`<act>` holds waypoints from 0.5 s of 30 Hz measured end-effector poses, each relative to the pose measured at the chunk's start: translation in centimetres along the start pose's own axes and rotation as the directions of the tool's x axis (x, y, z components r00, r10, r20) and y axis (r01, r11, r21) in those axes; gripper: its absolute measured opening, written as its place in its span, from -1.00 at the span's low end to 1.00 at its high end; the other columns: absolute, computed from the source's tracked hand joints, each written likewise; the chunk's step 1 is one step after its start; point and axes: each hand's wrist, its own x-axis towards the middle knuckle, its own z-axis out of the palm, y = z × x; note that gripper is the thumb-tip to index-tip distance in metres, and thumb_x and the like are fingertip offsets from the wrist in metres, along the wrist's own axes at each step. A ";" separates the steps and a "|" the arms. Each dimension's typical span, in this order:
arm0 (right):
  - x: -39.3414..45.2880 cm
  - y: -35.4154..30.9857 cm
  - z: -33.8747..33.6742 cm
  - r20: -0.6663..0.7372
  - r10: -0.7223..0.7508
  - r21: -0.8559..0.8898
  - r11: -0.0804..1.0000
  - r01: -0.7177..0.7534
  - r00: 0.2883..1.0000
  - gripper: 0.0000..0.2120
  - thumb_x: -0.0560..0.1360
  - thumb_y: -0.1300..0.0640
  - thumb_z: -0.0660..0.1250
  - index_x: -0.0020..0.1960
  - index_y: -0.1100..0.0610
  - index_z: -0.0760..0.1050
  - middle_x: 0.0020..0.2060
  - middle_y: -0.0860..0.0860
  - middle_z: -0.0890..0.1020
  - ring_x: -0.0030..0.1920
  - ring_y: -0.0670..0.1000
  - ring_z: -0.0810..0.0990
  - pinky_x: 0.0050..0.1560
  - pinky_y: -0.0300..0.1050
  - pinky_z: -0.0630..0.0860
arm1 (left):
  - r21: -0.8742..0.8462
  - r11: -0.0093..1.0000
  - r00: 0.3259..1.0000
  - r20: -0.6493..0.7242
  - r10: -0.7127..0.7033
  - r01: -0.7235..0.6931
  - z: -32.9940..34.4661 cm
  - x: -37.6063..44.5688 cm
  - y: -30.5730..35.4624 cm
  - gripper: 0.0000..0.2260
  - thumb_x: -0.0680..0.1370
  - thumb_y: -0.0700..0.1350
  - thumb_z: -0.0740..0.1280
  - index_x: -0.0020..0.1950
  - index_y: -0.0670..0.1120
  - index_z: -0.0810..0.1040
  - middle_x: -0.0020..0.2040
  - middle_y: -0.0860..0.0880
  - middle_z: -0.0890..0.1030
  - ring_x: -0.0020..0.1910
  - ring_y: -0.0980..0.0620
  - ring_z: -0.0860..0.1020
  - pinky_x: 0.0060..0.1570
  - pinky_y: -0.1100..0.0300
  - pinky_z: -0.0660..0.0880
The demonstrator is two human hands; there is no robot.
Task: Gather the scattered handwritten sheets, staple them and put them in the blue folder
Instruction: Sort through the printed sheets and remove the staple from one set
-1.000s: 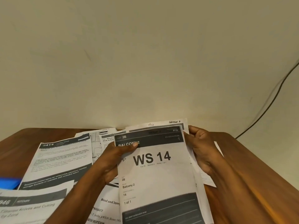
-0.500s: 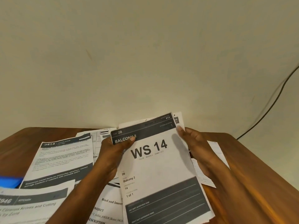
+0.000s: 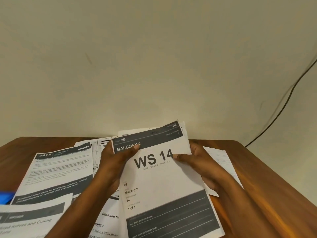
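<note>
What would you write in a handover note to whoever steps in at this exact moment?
Left hand and right hand both grip the raised stack topped by the WS 14 sheet.
Loose sheets remain on the wooden table: the 3414 sheet, the Kitchen sheet.
Blue folder barely shows at the left edge.
No stapler in view.
Left: finish gathering, staple, file.
</note>
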 end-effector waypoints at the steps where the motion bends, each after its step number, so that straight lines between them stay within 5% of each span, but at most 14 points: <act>1: 0.0 0.1 0.0 0.007 0.015 -0.004 1.000 -0.015 1.000 -0.61 0.53 0.07 0.53 0.33 -0.04 0.55 0.21 -0.13 0.71 0.23 0.01 0.66 0.37 0.10 0.54 | -0.012 1.000 1.000 -0.018 -0.019 0.019 0.0 -0.1 0.0 -0.51 0.40 -0.18 0.60 0.30 -0.11 0.58 0.07 -0.21 0.76 0.01 -0.30 0.75 0.14 -0.32 0.63; 3: 0.1 0.3 -0.1 0.013 0.039 -0.015 0.999 -0.039 0.999 -0.51 0.47 0.03 0.58 0.35 -0.04 0.53 0.22 -0.13 0.70 0.26 0.02 0.64 0.40 0.13 0.52 | -0.055 0.997 0.997 -0.046 -0.063 0.060 0.0 -0.1 -0.1 -0.59 0.46 -0.13 0.58 0.28 -0.10 0.62 0.04 -0.21 0.77 -0.04 -0.27 0.76 0.04 -0.20 0.67; 7: 0.3 0.3 -0.1 -0.030 0.037 0.019 0.999 -0.037 0.999 -0.64 0.49 0.20 0.55 0.26 0.04 0.60 0.17 -0.04 0.73 0.21 0.08 0.67 0.33 0.12 0.57 | -0.126 0.981 0.989 0.016 -0.148 0.149 0.0 -0.1 -0.1 -0.57 0.47 0.01 0.54 0.29 -0.10 0.63 0.10 -0.23 0.75 0.06 -0.31 0.73 0.08 -0.23 0.68; 11: 0.5 0.2 -0.5 -0.111 0.066 0.156 0.987 -0.048 0.992 -0.62 0.50 0.29 0.52 0.29 0.10 0.59 0.17 0.04 0.73 0.17 0.16 0.70 0.29 0.19 0.60 | -0.064 0.965 0.951 0.199 -0.237 0.254 -0.1 -0.1 -0.5 -0.58 0.52 -0.09 0.47 0.38 -0.13 0.60 0.24 -0.24 0.70 0.18 -0.32 0.69 0.18 -0.26 0.64; 15: 0.7 0.3 -0.8 -0.146 0.089 0.200 0.978 -0.059 0.985 -0.59 0.49 0.35 0.51 0.30 0.13 0.58 0.17 0.09 0.73 0.16 0.23 0.70 0.29 0.28 0.59 | -0.004 0.967 0.941 0.231 -0.246 0.254 0.1 -0.3 -1.2 -0.59 0.49 -0.21 0.46 0.34 -0.13 0.62 0.21 -0.24 0.71 0.13 -0.33 0.71 0.02 -0.20 0.69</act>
